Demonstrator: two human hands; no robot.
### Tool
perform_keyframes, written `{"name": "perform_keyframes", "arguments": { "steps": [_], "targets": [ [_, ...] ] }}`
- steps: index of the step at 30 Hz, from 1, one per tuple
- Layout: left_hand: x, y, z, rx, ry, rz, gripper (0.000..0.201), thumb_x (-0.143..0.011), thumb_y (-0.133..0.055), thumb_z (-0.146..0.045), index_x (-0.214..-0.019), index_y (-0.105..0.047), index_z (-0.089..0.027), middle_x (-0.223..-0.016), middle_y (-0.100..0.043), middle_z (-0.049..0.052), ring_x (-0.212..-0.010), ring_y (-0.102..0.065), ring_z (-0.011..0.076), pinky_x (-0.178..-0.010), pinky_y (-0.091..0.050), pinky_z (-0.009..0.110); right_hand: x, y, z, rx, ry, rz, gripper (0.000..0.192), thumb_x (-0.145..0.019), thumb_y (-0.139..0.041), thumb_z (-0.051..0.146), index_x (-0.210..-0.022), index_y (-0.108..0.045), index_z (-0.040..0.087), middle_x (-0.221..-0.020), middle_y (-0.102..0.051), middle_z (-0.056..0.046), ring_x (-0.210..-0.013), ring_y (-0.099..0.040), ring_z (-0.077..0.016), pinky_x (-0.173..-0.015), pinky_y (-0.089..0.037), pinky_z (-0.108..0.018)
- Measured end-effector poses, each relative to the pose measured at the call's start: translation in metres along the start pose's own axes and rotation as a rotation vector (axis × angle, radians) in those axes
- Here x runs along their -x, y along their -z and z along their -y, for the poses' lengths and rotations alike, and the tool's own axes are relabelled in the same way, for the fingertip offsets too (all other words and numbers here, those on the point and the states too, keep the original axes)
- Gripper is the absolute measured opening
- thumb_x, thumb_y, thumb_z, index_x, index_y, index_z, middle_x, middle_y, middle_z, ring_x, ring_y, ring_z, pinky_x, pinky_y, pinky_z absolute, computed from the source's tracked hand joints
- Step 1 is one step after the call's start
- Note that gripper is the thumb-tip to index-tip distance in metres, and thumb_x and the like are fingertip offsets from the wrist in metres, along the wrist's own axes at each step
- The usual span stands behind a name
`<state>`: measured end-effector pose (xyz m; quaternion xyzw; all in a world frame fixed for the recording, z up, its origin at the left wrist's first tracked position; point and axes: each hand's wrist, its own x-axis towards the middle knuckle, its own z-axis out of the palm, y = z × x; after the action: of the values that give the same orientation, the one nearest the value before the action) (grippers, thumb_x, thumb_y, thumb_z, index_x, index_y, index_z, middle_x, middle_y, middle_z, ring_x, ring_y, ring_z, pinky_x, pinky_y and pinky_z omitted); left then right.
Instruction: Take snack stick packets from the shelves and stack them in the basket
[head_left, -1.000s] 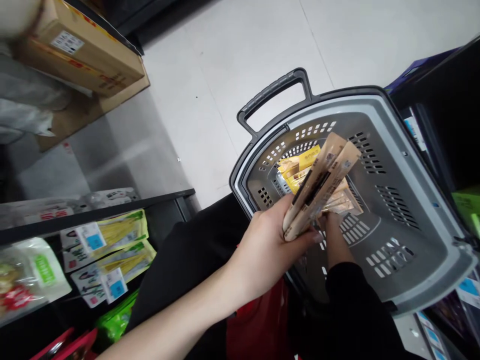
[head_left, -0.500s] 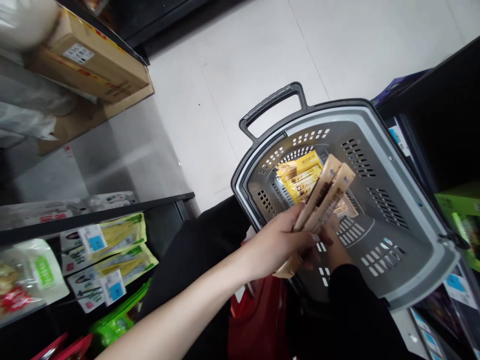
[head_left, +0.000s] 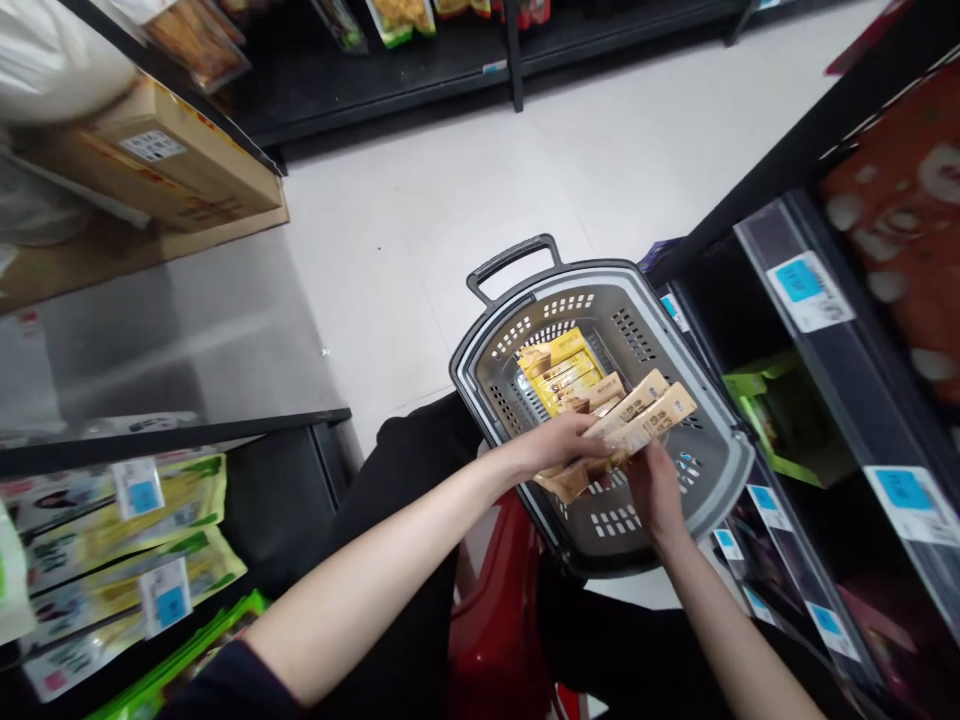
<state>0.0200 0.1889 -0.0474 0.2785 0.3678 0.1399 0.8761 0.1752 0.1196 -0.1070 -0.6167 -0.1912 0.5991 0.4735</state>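
Observation:
My left hand [head_left: 564, 442] is closed around a couple of long brown snack packets [head_left: 646, 405] held over the basket. From below, my right hand [head_left: 656, 490] grips the same packets near their middle, its fingers partly hidden behind them. The grey shopping basket [head_left: 739, 460] has slotted walls and a dark handle [head_left: 514, 262] raised at its far side. Inside it lie yellow snack packets [head_left: 555, 370] and another brown packet [head_left: 600, 393], partly covered by those in my hands. A crumpled brown packet end [head_left: 562, 485] sticks out under my left hand.
A red object [head_left: 491, 600] stands between my black-clad legs, below the basket. On the left, a low shelf holds yellow-green food packs [head_left: 191, 560] with price tags. A cardboard box [head_left: 225, 165] sits farther up. Shelves with price labels [head_left: 810, 290] rise close on the right.
The view has shifted, with more of the right and far shelves showing. The packets are tilted lower, more level over the basket. My right hand has come out more from behind them.

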Motion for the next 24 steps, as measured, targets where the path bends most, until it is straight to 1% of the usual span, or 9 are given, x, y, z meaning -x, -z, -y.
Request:
{"name": "perform_keyframes", "arguments": {
  "steps": [2,5,8,10,14,18,20,22,24],
  "targets": [
    [-0.003,-0.004,0.008,-0.135,-0.041,0.002,0.021,-0.065,-0.068,-0.026,-0.080,-0.067,-0.012,-0.075,-0.067,0.001,-0.074,-0.060,0.0141,-0.072,-0.046,0.024,0.026,-0.004,0.014,-0.055,0.069,-0.034,0.036,-0.068,-0.060,0.050,-0.090,-0.062,0.022,-0.092,-0.066,-0.004,-0.089,-0.060,-0.0216,-0.075,-0.048,-0.034],
    [-0.006,-0.010,0.017,-0.320,-0.082,-0.022,0.023,-0.062,-0.070,-0.029,-0.077,-0.066,-0.012,-0.070,-0.065,-0.001,-0.070,-0.059,0.0137,-0.068,-0.045,0.023,0.047,-0.008,0.019,-0.001,0.116,-0.163,0.030,-0.062,-0.071,0.037,-0.085,-0.063,0.020,-0.085,-0.067,-0.003,-0.085,-0.061,-0.0194,-0.078,-0.048,-0.032],
    [-0.006,-0.015,0.021,-0.417,-0.111,-0.043,0.028,-0.052,-0.075,-0.026,-0.075,-0.065,-0.012,-0.068,-0.063,-0.003,-0.067,-0.059,0.0140,-0.064,-0.046,0.023,0.049,-0.009,0.018,-0.144,0.084,-0.257,0.026,-0.062,-0.071,0.031,-0.083,-0.062,0.019,-0.081,-0.067,-0.001,-0.078,-0.062,-0.0165,-0.076,-0.049,-0.032],
    [-0.006,-0.018,0.024,-0.373,-0.067,-0.018,0.036,-0.047,-0.078,-0.022,-0.078,-0.064,-0.012,-0.070,-0.063,-0.002,-0.065,-0.059,0.0147,-0.061,-0.047,0.024,0.045,-0.005,0.020,-0.264,0.072,-0.292,0.024,-0.061,-0.072,0.029,-0.080,-0.062,0.019,-0.078,-0.066,0.001,-0.073,-0.062,-0.0143,-0.073,-0.050,-0.030],
    [-0.009,-0.020,0.029,-0.215,0.031,-0.014,0.037,-0.048,-0.078,-0.024,-0.079,-0.062,-0.011,-0.066,-0.063,0.000,-0.057,-0.059,0.0145,-0.053,-0.049,0.027,0.032,0.016,0.034,-0.326,0.073,-0.336,0.023,-0.057,-0.075,0.024,-0.076,-0.064,0.018,-0.074,-0.065,0.001,-0.068,-0.061,-0.0117,-0.067,-0.051,-0.025],
    [-0.012,-0.020,0.029,-0.235,0.038,0.031,0.033,-0.048,-0.080,-0.024,-0.073,-0.063,-0.010,-0.063,-0.063,0.001,-0.059,-0.061,0.0163,-0.051,-0.050,0.026,0.020,0.051,0.047,-0.307,0.201,-0.406,0.018,-0.058,-0.075,0.022,-0.072,-0.064,0.017,-0.069,-0.064,0.002,-0.063,-0.059,-0.0090,-0.066,-0.051,-0.022],
    [-0.013,-0.020,0.028,-0.253,0.035,0.038,0.033,-0.048,-0.080,-0.025,-0.073,-0.063,-0.010,-0.062,-0.062,0.001,-0.058,-0.060,0.0155,-0.049,-0.050,0.025,0.016,0.066,0.049,-0.292,0.245,-0.439,0.016,-0.060,-0.074,0.023,-0.070,-0.064,0.016,-0.067,-0.063,0.003,-0.060,-0.058,-0.0084,-0.066,-0.050,-0.023],
    [-0.014,-0.020,0.027,-0.240,0.031,0.048,0.034,-0.050,-0.079,-0.027,-0.076,-0.063,-0.010,-0.062,-0.062,0.000,-0.057,-0.059,0.0139,-0.047,-0.049,0.023,0.013,0.076,0.049,-0.302,0.260,-0.461,0.018,-0.060,-0.074,0.025,-0.070,-0.064,0.015,-0.069,-0.063,0.002,-0.062,-0.058,-0.0087,-0.067,-0.050,-0.024],
    [-0.014,-0.021,0.027,-0.173,0.039,0.079,0.037,-0.055,-0.077,-0.032,-0.081,-0.063,-0.009,-0.066,-0.063,0.002,-0.058,-0.060,0.0136,-0.048,-0.048,0.022,0.011,0.081,0.048,-0.335,0.290,-0.466,0.020,-0.059,-0.075,0.026,-0.072,-0.065,0.015,-0.071,-0.064,0.002,-0.064,-0.058,-0.0083,-0.069,-0.050,-0.024]
  ]
}}
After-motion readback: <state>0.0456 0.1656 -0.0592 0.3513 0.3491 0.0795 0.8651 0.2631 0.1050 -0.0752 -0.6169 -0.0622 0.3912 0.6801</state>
